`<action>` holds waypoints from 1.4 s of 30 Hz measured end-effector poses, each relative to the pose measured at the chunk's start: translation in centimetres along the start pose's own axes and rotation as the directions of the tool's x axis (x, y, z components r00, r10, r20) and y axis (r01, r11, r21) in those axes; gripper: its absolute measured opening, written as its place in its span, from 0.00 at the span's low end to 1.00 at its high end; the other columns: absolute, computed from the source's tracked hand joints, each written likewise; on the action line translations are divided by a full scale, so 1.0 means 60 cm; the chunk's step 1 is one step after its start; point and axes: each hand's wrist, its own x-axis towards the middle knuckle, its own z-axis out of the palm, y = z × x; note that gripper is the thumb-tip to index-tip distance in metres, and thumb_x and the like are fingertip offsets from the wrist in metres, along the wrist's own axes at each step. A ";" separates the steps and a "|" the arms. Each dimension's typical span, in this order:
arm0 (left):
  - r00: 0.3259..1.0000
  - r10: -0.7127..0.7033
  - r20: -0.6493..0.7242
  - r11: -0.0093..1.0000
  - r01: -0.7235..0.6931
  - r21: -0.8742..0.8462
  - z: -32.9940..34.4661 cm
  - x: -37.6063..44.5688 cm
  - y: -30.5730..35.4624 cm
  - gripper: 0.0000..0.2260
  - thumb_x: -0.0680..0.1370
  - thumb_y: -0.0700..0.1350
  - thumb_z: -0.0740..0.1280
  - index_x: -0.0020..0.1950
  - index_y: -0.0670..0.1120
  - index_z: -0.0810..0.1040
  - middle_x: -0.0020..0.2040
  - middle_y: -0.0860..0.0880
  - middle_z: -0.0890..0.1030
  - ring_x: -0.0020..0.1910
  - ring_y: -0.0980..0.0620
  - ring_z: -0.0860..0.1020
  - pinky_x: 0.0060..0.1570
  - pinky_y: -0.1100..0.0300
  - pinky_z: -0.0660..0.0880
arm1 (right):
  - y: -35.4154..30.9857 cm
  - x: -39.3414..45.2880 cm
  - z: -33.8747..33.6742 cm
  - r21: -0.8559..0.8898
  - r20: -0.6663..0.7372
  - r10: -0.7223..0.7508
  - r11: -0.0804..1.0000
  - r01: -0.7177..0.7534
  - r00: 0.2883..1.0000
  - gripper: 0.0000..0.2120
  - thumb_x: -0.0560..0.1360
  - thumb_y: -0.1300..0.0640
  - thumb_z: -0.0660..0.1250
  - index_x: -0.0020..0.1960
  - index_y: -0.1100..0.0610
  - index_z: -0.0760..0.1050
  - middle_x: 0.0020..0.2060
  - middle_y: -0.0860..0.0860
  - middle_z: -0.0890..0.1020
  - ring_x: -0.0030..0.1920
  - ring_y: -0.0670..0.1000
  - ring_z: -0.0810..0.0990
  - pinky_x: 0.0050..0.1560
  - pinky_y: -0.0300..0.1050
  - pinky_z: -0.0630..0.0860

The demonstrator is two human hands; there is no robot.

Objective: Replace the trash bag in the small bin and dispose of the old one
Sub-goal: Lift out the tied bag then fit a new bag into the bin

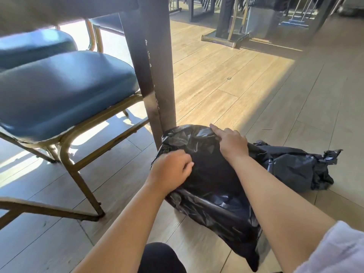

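On pale wood-plank flooring [226,79], beside a dark table leg [155,75], stands the small bin [212,205] draped in a black bag [202,166]. My left hand [171,172] pinches the plastic at the near rim with curled fingers; my right hand [232,142] rests on the far rim, and whether it is gripping the bag I cannot tell. One crumpled old bag [295,166] lies just right of the bin. Two blue cushioned chairs [65,91] with gold frames sit left; sunlight stripes the floor.
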 end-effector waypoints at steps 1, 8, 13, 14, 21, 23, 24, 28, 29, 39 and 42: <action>0.976 -0.031 -0.217 0.999 0.032 0.001 -0.004 0.004 -0.005 0.07 0.79 0.52 0.64 0.51 0.52 0.79 0.49 0.53 0.78 0.51 0.53 0.77 0.54 0.57 0.74 | -0.001 0.001 -0.001 0.006 0.015 0.003 1.000 -0.003 1.000 0.24 0.83 0.56 0.51 0.77 0.39 0.58 0.58 0.54 0.76 0.59 0.57 0.73 0.59 0.54 0.66; 0.886 -0.457 0.078 0.844 0.460 -0.277 0.016 0.019 -0.055 0.25 0.79 0.45 0.68 0.74 0.52 0.62 0.64 0.46 0.78 0.61 0.44 0.78 0.55 0.49 0.77 | -0.003 0.009 -0.009 0.118 0.054 0.115 0.986 -0.121 0.992 0.17 0.83 0.48 0.50 0.59 0.49 0.77 0.56 0.50 0.81 0.57 0.56 0.78 0.62 0.56 0.62; 0.909 -0.278 0.312 0.859 0.380 -0.344 -0.005 0.026 -0.093 0.26 0.81 0.44 0.64 0.76 0.55 0.59 0.69 0.48 0.73 0.67 0.43 0.72 0.62 0.49 0.73 | -0.008 0.004 -0.030 0.104 0.107 0.239 0.963 -0.250 0.965 0.25 0.84 0.45 0.45 0.57 0.57 0.77 0.55 0.56 0.81 0.57 0.59 0.77 0.60 0.54 0.67; 0.908 -0.257 0.330 0.852 0.374 -0.367 -0.008 0.032 -0.096 0.26 0.81 0.43 0.63 0.77 0.55 0.58 0.70 0.48 0.72 0.68 0.43 0.71 0.63 0.49 0.72 | -0.008 0.003 -0.034 0.117 0.136 0.254 0.956 -0.270 0.958 0.26 0.83 0.44 0.45 0.58 0.57 0.76 0.57 0.57 0.81 0.58 0.60 0.77 0.58 0.53 0.69; 0.892 -0.443 0.091 0.817 0.443 -0.369 -0.001 0.042 -0.104 0.25 0.78 0.45 0.69 0.73 0.53 0.65 0.67 0.45 0.77 0.64 0.41 0.76 0.59 0.49 0.74 | 0.003 -0.035 -0.056 0.252 0.112 0.205 0.941 -0.227 0.972 0.21 0.78 0.48 0.60 0.68 0.54 0.67 0.59 0.57 0.76 0.60 0.60 0.75 0.54 0.51 0.70; 0.879 -0.472 0.066 0.800 0.459 -0.386 0.001 0.035 -0.100 0.24 0.77 0.47 0.71 0.71 0.51 0.67 0.65 0.45 0.78 0.62 0.42 0.77 0.57 0.50 0.76 | 0.007 -0.046 -0.053 0.232 0.057 0.219 0.946 -0.226 0.974 0.18 0.77 0.53 0.60 0.66 0.55 0.72 0.58 0.56 0.78 0.58 0.60 0.76 0.52 0.49 0.70; 0.874 -0.481 0.069 0.795 0.468 -0.386 0.002 0.033 -0.100 0.22 0.77 0.46 0.70 0.69 0.50 0.68 0.64 0.44 0.78 0.61 0.42 0.77 0.55 0.51 0.75 | 0.010 -0.049 -0.048 0.240 0.053 0.226 0.942 -0.232 0.973 0.16 0.78 0.54 0.60 0.64 0.55 0.74 0.58 0.56 0.80 0.58 0.60 0.76 0.50 0.48 0.70; 0.879 -0.422 0.221 0.781 0.476 -0.405 -0.001 0.029 -0.112 0.16 0.81 0.42 0.63 0.69 0.48 0.70 0.63 0.43 0.77 0.60 0.43 0.75 0.54 0.53 0.72 | 0.016 -0.055 -0.036 0.261 0.040 0.208 0.942 -0.211 0.977 0.13 0.81 0.56 0.59 0.59 0.58 0.79 0.50 0.59 0.83 0.53 0.62 0.79 0.44 0.47 0.69; 0.878 -0.389 0.280 0.756 0.477 -0.448 -0.003 0.028 -0.117 0.15 0.82 0.40 0.61 0.69 0.48 0.70 0.63 0.43 0.76 0.59 0.44 0.74 0.55 0.52 0.72 | 0.016 -0.056 -0.035 0.252 0.027 0.203 0.946 -0.203 0.979 0.13 0.82 0.56 0.58 0.59 0.58 0.79 0.50 0.59 0.83 0.53 0.62 0.79 0.43 0.47 0.68; 0.801 -0.593 0.081 0.688 0.556 -0.466 0.008 -0.005 -0.096 0.22 0.78 0.57 0.65 0.69 0.50 0.71 0.62 0.46 0.79 0.57 0.44 0.78 0.48 0.56 0.74 | 0.026 -0.090 -0.060 0.091 0.098 0.366 0.923 -0.375 0.925 0.19 0.81 0.49 0.59 0.71 0.46 0.70 0.66 0.55 0.74 0.67 0.61 0.68 0.64 0.58 0.65; 0.727 -0.671 0.150 0.500 0.592 -0.633 0.026 -0.026 -0.084 0.25 0.78 0.65 0.58 0.68 0.50 0.71 0.59 0.47 0.79 0.57 0.45 0.78 0.51 0.56 0.75 | 0.030 -0.115 -0.048 0.160 0.082 0.410 0.894 -0.418 0.908 0.15 0.81 0.53 0.59 0.67 0.51 0.71 0.63 0.56 0.75 0.64 0.62 0.71 0.59 0.58 0.70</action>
